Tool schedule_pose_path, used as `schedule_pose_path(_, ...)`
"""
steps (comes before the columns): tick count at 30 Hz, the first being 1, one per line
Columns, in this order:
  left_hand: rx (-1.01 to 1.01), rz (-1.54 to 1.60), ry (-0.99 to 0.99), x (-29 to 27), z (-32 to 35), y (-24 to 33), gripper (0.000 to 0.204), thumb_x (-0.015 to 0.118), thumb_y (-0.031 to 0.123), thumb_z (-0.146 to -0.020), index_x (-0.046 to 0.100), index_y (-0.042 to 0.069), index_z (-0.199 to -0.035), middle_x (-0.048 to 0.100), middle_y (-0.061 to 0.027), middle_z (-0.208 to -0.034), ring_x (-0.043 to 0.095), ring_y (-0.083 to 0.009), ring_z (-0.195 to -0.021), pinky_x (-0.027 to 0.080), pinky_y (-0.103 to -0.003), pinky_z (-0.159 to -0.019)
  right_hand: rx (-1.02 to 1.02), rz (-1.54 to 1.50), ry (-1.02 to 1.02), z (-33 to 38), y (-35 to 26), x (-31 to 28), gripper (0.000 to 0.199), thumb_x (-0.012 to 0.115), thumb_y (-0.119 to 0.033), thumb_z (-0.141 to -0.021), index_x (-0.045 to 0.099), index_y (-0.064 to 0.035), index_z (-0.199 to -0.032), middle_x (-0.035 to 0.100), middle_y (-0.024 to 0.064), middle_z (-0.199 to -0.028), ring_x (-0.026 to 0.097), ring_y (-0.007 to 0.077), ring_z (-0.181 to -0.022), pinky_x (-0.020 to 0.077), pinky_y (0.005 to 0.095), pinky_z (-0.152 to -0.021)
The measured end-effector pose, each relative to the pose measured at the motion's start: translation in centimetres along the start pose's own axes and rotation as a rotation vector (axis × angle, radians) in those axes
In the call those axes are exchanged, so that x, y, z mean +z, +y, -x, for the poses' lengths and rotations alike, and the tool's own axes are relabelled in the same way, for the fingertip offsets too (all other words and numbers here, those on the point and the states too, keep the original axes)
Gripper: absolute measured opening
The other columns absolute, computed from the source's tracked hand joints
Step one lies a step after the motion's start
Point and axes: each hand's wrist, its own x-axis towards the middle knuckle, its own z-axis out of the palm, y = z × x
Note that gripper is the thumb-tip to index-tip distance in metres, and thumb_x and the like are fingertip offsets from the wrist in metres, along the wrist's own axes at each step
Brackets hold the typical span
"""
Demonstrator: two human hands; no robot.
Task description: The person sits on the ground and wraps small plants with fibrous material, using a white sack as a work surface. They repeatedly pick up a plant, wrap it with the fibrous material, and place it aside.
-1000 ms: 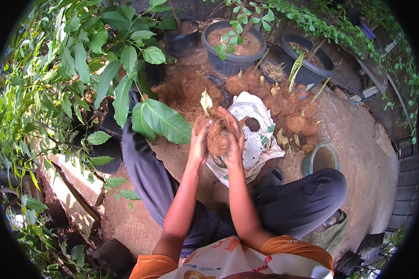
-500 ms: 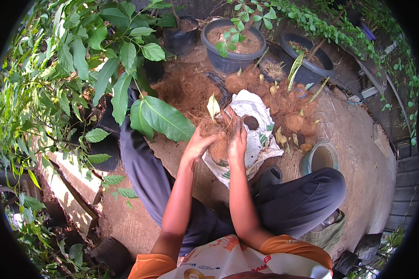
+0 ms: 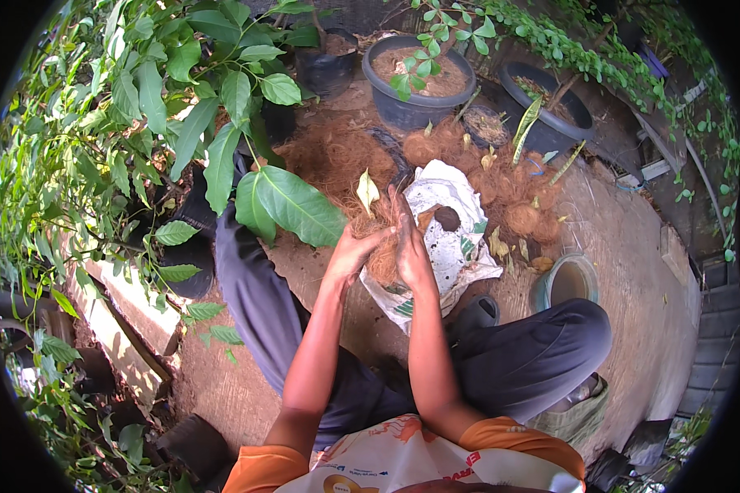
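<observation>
Between my two palms sits a ball of brown coconut fibre (image 3: 381,264) with a small pale yellow-green seedling (image 3: 368,192) sticking up from its top. My left hand (image 3: 353,249) is wrapped round its left side, the thumb lying across the front. Against the right side presses my right hand (image 3: 411,251), its fingers straight and pointing away from me. Below them a white sack (image 3: 444,193) lies spread on the ground, with a dark round clump of soil (image 3: 446,218) on it.
Loose coconut fibre (image 3: 329,160) is heaped beyond the sack. Several fibre balls with small plants (image 3: 526,219) lie to the right. A bucket (image 3: 571,281) stands by my right knee. Large black pots (image 3: 419,103) line the back. A broad leaf (image 3: 296,209) hangs close to my left hand.
My right hand's fingers have straightened and lie flatter along the fibre ball. The seedling has shifted slightly left. The whole view has moved a little.
</observation>
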Motion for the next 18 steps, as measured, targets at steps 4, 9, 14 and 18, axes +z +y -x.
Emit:
schedule_pose_path(4,-0.003,0.182,-0.053,-1.0,-1.0,-1.1,0.051,0.070,0.012,-0.085,0.046,-0.005,-0.127,0.060,-0.0169,-0.121,0.060,-0.0244,-0.109,0.049,-0.039,-0.096,-0.044,-0.289,-0.014,-0.2,-0.4,0.8,0.063,0.025,-0.045,-0.103,0.028,-0.0022,-0.148,0.031,0.0169,-0.152,0.025,0.0273,-0.143,0.0154,0.0378,-0.117)
schedule_pose_path(9,-0.133,0.725,0.000,-2.2,-2.3,-1.7,0.037,0.053,0.023,-0.096,0.052,0.003,-0.127,0.061,-0.0150,-0.121,0.062,-0.0280,-0.107,0.052,-0.044,-0.094,-0.018,-0.473,0.065,-0.3,-0.4,0.1,0.081,0.034,-0.063,-0.095,0.026,-0.0023,-0.148,0.035,0.0148,-0.150,0.027,0.0261,-0.142,0.0167,0.0425,-0.116)
schedule_pose_path(14,-0.079,0.859,-0.065,-2.7,-2.3,-1.4,0.046,0.041,0.038,-0.099,0.047,0.007,-0.133,0.056,-0.0172,-0.127,0.058,-0.0330,-0.114,0.048,-0.050,-0.098,-0.014,-0.433,-0.145,0.2,0.6,-0.4,0.099,0.080,-0.035,-0.074,0.023,-0.0065,-0.150,0.035,0.0142,-0.151,0.026,0.0268,-0.143,0.0225,0.0468,-0.115)
schedule_pose_path(18,-0.060,0.762,0.008,-2.0,-2.3,-1.8,0.048,0.043,0.037,-0.098,0.045,0.005,-0.134,0.055,-0.0163,-0.128,0.056,-0.0330,-0.115,0.047,-0.047,-0.100,-0.026,-0.257,-0.091,0.2,1.7,0.8,0.099,0.084,-0.021,-0.068,0.029,-0.0059,-0.149,0.036,0.0127,-0.150,0.031,0.0254,-0.141,0.0268,0.0416,-0.114)
